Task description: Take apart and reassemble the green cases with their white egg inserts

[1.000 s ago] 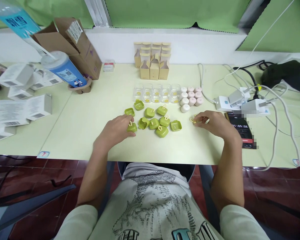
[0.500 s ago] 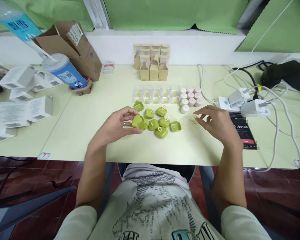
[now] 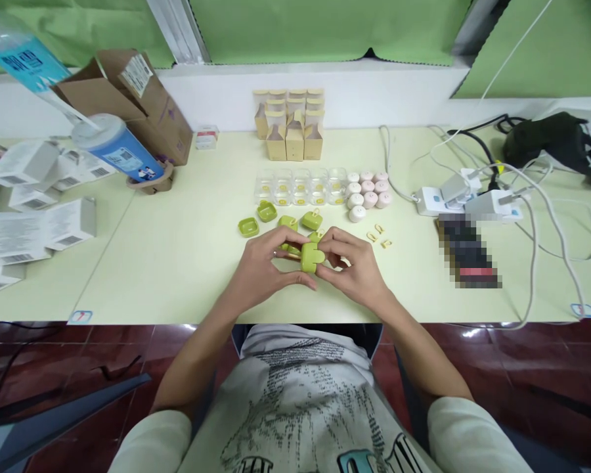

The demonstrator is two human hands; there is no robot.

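Note:
My left hand (image 3: 266, 263) grips a small lime-green case (image 3: 309, 257) with rounded corners and a flap, held above the table's front part. From the other side, my right hand (image 3: 352, 263) presses its bent fingertips together at the case's right edge; whatever lies between them is hidden. Behind my hands are more lime-green cases (image 3: 312, 219), partly covered by my fingers, some with a pale yellow loop on top. Two open green shells, one nearer (image 3: 248, 227) and one farther (image 3: 266, 211), lie left of them. Several yellow loops (image 3: 386, 244) rest right of my right hand.
Clear plastic holders (image 3: 300, 187) stand behind the cases, beside white and pink round pieces (image 3: 368, 190). Small open cartons (image 3: 295, 138) are by the wall. A power strip (image 3: 433, 200), cables and phone (image 3: 467, 253) lie right; white boxes (image 3: 14, 233) and a cardboard box (image 3: 142, 98) are left.
My right hand has left the yellow loops and moved left to the green case. My left hand has brought that case to the right. The view has shifted slightly.

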